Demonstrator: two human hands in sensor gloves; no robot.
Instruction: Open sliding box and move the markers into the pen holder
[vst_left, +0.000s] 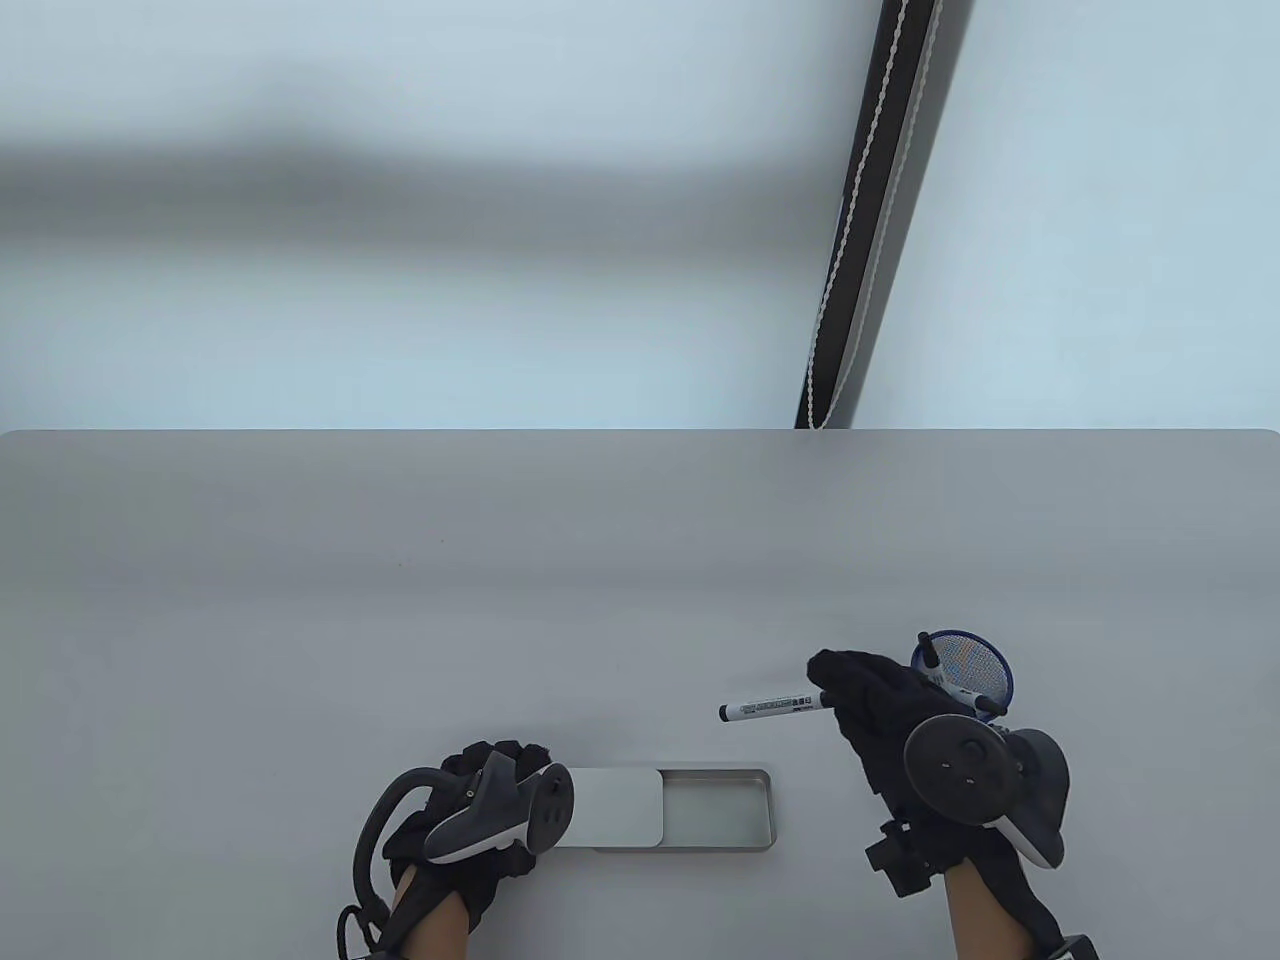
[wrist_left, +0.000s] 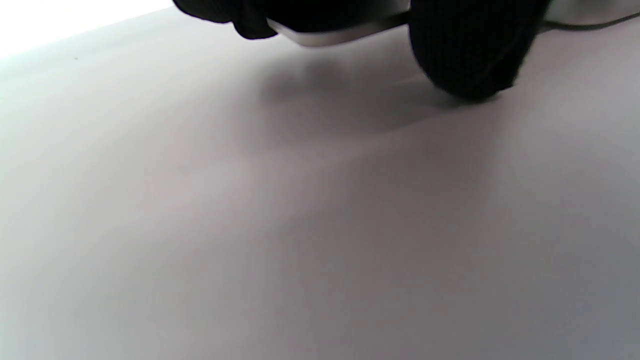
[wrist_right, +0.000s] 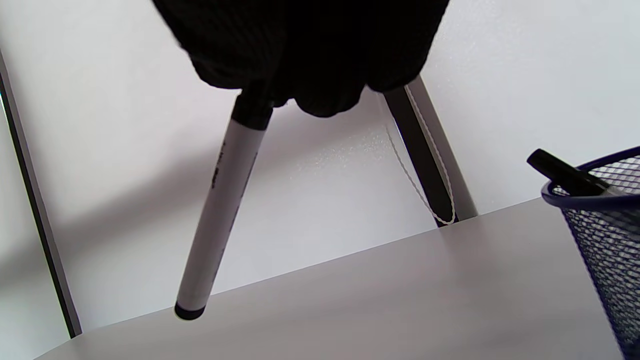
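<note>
A flat metal sliding box (vst_left: 720, 810) lies near the table's front edge, its lid (vst_left: 610, 808) slid left and the uncovered tray part showing nothing inside. My left hand (vst_left: 480, 800) rests at the lid's left end; in the left wrist view its fingers (wrist_left: 465, 50) curl over the lid's edge (wrist_left: 325, 36). My right hand (vst_left: 870, 700) holds a white marker (vst_left: 775, 707) by its black cap end, the barrel pointing left above the table. The marker (wrist_right: 220, 200) hangs from my fingers in the right wrist view. Just behind my right hand stands the blue mesh pen holder (vst_left: 962, 668) with markers in it.
The grey table (vst_left: 400, 600) stretches wide behind and to the left. A dark post with a white cord (vst_left: 870, 220) stands past the table's far edge. The pen holder (wrist_right: 605, 240) with a black-capped marker (wrist_right: 562, 172) sits at the right of the right wrist view.
</note>
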